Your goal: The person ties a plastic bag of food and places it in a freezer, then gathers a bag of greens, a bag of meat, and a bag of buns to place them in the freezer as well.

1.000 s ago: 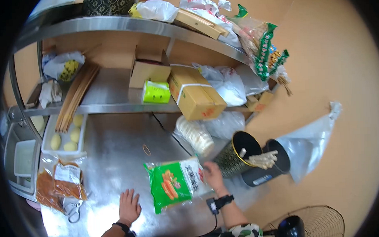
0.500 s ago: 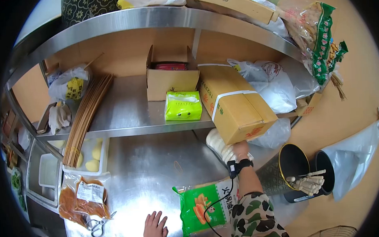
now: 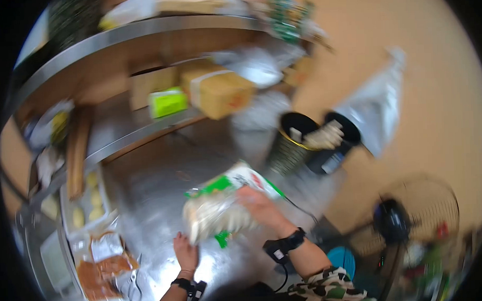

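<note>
My right hand point(image 3: 260, 208) is closed on the right end of a clear-wrapped stack of white pieces point(image 3: 216, 214), blurred by motion; their exact kind I cannot tell. The stack is tilted above the metal table and partly covers a green and white food bag point(image 3: 242, 178), printed with characters. My left hand point(image 3: 186, 253) is open, low over the table, its fingertips right by the stack's lower left end.
Scissors point(image 3: 134, 289) and vacuum packs of orange-brown food point(image 3: 102, 272) lie at left, below a white tray point(image 3: 106, 200) of peeled potatoes. A metal shelf point(image 3: 111, 149) holds cartons point(image 3: 220, 93) and green tissues point(image 3: 168, 102). Dark bins point(image 3: 289, 154) and a fan point(image 3: 392, 219) stand right.
My right hand has brought the white stack from beneath the carton's front down over the green bag. My left hand has come beside it. The view has swung to the right.
</note>
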Motion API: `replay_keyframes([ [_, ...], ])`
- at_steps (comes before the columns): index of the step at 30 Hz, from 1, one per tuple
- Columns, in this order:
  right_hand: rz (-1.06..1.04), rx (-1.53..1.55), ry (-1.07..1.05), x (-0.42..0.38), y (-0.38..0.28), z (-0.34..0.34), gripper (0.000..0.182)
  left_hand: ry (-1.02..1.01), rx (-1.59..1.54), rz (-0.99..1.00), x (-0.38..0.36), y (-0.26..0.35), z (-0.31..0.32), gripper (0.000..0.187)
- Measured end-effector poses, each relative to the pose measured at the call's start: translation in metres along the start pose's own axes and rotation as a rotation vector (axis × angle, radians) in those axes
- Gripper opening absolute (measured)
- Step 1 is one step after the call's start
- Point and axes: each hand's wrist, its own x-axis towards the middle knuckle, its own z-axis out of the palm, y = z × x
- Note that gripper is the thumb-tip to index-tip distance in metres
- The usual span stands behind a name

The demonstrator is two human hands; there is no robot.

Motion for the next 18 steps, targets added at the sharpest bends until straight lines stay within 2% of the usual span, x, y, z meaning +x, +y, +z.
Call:
replay_keyframes([
  [1,0.114,0.063,-0.017,-0.027,0.012,0.013,0.016,-0.252,-0.909,-0.227,0.001,0.002,-0.013,0.040],
  [2,0.056,0.007,-0.074,-0.052,0.048,0.022,0.016,-0.570,-1.766,-0.576,-0.001,0.015,-0.028,0.042],
  [3,0.120,-0.088,-0.107,-0.081,0.030,0.033,0.014,-0.606,-1.708,-0.569,-0.017,0.034,-0.037,0.046],
  [4,0.095,-0.066,-0.116,-0.107,0.056,0.048,0.012,-0.636,-1.653,-0.546,-0.036,0.044,-0.044,0.050],
  [5,0.030,-0.046,-0.135,-0.134,0.058,0.055,0.011,-0.914,-1.517,-0.600,-0.052,0.032,-0.044,0.046],
  [6,0.074,-0.022,-0.131,-0.159,0.055,0.061,0.011,-1.197,-1.354,-0.606,-0.070,0.021,-0.044,0.044],
  [8,0.168,0.008,-0.093,-0.206,0.038,0.060,0.012,-1.408,-1.088,-0.542,-0.096,0.048,-0.062,0.045],
  [10,0.266,0.046,-0.022,-0.251,0.017,0.064,0.014,-1.501,-0.857,-0.334,-0.113,0.085,-0.077,0.047],
  [12,0.305,0.026,0.089,-0.299,-0.002,0.059,0.018,-1.498,-0.619,0.055,-0.126,0.123,-0.090,0.049],
  [13,0.305,0.014,0.145,-0.325,-0.002,0.057,0.019,-1.525,-0.579,0.106,-0.133,0.136,-0.092,0.050],
  [14,0.304,0.002,0.194,-0.351,-0.002,0.056,0.020,-1.560,-0.568,0.095,-0.140,0.147,-0.090,0.052],
  [15,0.314,-0.046,0.246,-0.379,-0.001,0.055,0.021,-1.680,-0.798,-0.658,-0.145,0.144,-0.073,0.052],
  [18,0.467,0.079,0.422,-0.462,-0.023,0.055,0.022,-1.828,-0.760,-0.259,-0.161,0.158,-0.061,0.055],
])
